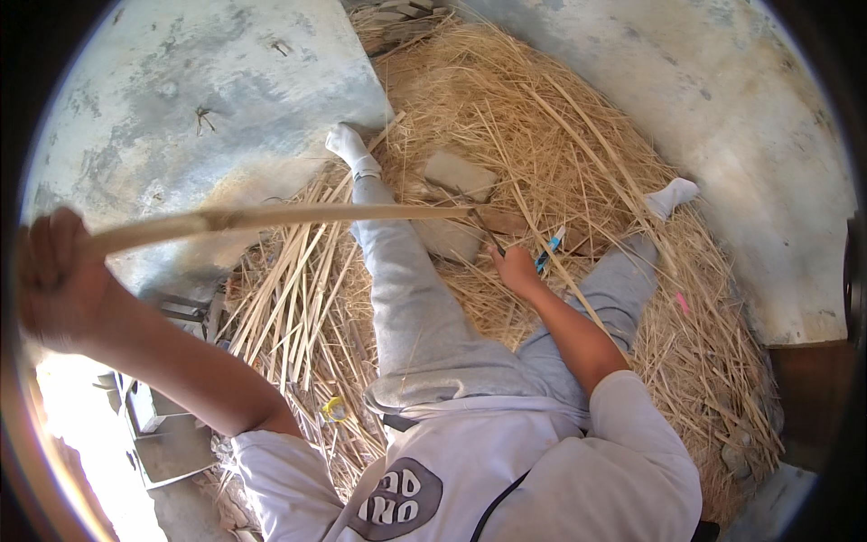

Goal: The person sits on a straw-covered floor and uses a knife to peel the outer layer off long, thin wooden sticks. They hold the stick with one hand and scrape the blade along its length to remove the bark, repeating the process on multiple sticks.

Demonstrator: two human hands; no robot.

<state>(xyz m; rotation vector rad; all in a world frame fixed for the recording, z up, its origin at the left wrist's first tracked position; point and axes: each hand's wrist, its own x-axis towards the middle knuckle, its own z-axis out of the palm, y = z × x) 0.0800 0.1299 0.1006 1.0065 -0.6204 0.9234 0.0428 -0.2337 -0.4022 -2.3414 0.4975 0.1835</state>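
Observation:
A long pale bamboo strip [271, 216] runs level across the view from my left hand [61, 282] to a point above the stones between my legs. The left fingers are wrapped round its thick near end at the far left. My right hand [517, 271] is closed round the handle of a knife [489, 235]. Its narrow dark blade meets the strip's far end; whether it cuts into the strip is too small to tell. Beneath the blade lie a pale stone block [449, 240] and a reddish-brown piece [502, 221].
Straw-like shavings [578, 135] cover the floor, with split strips [298, 307] heaped on the left. Another stone block [459, 173] lies ahead. A small blue-and-white object [549, 249] is beside my right hand. A yellow ring [334, 409] lies left. Pale walls [722, 117] curve around.

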